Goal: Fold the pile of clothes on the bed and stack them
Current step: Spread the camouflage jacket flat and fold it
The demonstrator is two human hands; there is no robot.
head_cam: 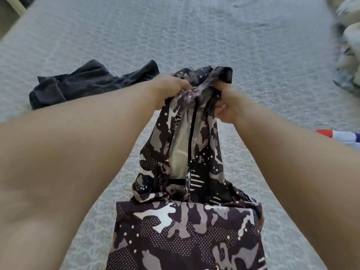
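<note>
surface: bed (pixel 194 36) with pale grey textured cover | far left: dark grey garment (pixel 87 82) lies crumpled on it | near edge: camouflage garment (pixel 185 230) rests with its lower part on the cover | far right: blurred pile of clothes (pixel 348 51) | right edge: red, white and blue cloth (pixel 339 136)

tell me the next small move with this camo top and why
Probably draw the hands apart. Left hand and right hand both grip the bunched top edge of the camo garment close together, so it hangs crumpled; spreading it would let it lie flat on the bed for folding.
</note>
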